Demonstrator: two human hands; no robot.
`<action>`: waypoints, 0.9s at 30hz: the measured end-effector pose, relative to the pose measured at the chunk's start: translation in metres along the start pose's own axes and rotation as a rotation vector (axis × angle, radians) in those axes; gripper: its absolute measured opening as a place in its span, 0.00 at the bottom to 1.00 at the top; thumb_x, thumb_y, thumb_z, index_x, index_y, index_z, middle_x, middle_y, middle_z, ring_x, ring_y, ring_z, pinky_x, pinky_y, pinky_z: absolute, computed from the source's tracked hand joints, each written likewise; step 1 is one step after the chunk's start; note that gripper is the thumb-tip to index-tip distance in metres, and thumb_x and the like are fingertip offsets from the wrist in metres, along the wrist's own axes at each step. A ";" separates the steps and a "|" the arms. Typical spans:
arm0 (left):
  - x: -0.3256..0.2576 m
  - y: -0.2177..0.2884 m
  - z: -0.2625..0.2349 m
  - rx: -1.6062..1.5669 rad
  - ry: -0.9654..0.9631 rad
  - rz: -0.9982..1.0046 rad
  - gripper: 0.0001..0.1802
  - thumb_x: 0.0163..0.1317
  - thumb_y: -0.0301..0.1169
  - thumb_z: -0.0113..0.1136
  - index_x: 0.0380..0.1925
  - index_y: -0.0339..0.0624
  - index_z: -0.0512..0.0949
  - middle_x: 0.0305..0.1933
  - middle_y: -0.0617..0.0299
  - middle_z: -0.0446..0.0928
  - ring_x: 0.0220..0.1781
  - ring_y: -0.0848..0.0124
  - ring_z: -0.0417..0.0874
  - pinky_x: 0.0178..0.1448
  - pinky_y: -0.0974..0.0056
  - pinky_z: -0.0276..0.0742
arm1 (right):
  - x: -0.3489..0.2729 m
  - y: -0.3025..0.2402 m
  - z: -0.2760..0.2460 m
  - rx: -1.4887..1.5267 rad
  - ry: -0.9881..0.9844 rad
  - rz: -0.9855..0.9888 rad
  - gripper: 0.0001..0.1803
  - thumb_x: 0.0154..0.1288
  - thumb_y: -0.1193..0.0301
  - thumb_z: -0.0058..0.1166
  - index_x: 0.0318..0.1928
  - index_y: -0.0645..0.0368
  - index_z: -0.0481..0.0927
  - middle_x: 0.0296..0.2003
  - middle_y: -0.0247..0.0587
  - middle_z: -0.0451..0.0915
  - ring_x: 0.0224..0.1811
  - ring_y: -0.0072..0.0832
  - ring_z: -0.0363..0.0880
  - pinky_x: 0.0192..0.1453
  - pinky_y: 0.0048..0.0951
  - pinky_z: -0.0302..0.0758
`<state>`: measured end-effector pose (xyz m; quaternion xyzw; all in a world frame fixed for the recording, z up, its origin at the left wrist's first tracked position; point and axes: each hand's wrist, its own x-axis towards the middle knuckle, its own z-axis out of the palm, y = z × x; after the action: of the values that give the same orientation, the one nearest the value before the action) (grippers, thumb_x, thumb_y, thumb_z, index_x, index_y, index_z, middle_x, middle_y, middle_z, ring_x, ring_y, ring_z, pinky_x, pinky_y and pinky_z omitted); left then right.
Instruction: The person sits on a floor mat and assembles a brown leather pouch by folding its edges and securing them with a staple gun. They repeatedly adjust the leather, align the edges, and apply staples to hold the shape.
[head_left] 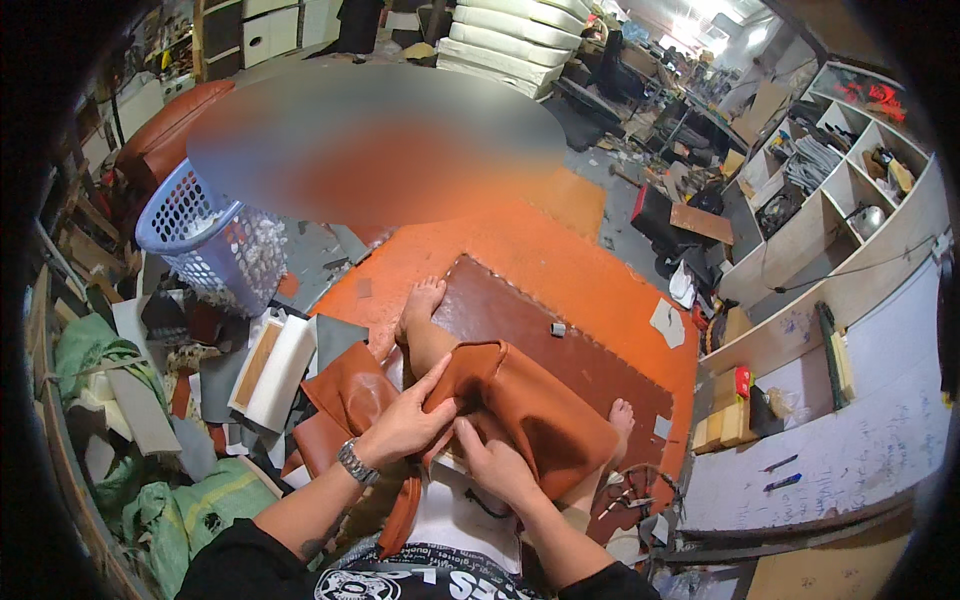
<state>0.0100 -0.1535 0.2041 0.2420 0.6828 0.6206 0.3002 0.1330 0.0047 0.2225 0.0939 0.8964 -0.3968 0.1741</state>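
Note:
A tan-brown leather cushion cover (535, 405) lies across my lap, over my bare legs. My left hand (405, 425), with a metal wristwatch on its wrist, grips the cover's folded edge near its upper left corner. Just right of it, my right hand (492, 462) presses on the cover's lower edge, fingers curled into the leather. More brown leather (345, 392) bunches up to the left of my left hand. My feet rest on a dark brown mat (560, 345) that lies on an orange floor sheet (520, 250).
A lilac laundry basket (205, 240) stands at the left among foam and leather scraps (270, 365). Stacked white cushions (505, 40) sit at the back. Wooden shelving (830, 190) and a white worktable (850, 420) run along the right. A blurred-out person sits ahead.

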 end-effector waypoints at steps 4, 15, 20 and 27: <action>-0.004 0.005 -0.001 0.005 0.004 -0.207 0.44 0.79 0.28 0.59 0.89 0.44 0.50 0.74 0.48 0.77 0.70 0.66 0.81 0.74 0.62 0.78 | -0.067 0.018 -0.038 0.452 -0.175 -0.413 0.13 0.84 0.68 0.58 0.54 0.65 0.86 0.42 0.37 0.87 0.45 0.22 0.83 0.53 0.29 0.81; 0.003 0.003 0.002 0.206 0.030 0.027 0.50 0.73 0.31 0.65 0.89 0.44 0.48 0.77 0.38 0.75 0.75 0.56 0.80 0.79 0.58 0.74 | -0.197 0.396 0.142 -0.022 0.462 0.665 0.10 0.71 0.66 0.68 0.44 0.60 0.88 0.36 0.40 0.88 0.37 0.33 0.85 0.44 0.40 0.82; 0.005 0.017 0.007 0.211 0.029 0.003 0.49 0.73 0.29 0.63 0.89 0.47 0.50 0.76 0.43 0.77 0.72 0.61 0.82 0.76 0.59 0.78 | -0.187 0.409 0.220 0.406 0.482 0.755 0.12 0.71 0.65 0.68 0.47 0.60 0.88 0.38 0.40 0.88 0.38 0.33 0.86 0.44 0.40 0.83; 0.004 0.037 0.013 0.335 0.015 -0.046 0.50 0.74 0.28 0.65 0.89 0.41 0.47 0.80 0.42 0.72 0.78 0.59 0.77 0.81 0.59 0.73 | -0.136 0.354 0.145 0.886 0.715 0.619 0.15 0.71 0.65 0.69 0.51 0.60 0.87 0.41 0.39 0.89 0.39 0.33 0.87 0.46 0.40 0.84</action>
<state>0.0149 -0.1380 0.2394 0.2681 0.7842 0.4930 0.2646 0.4015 0.1291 -0.0554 0.5372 0.5820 -0.6046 -0.0841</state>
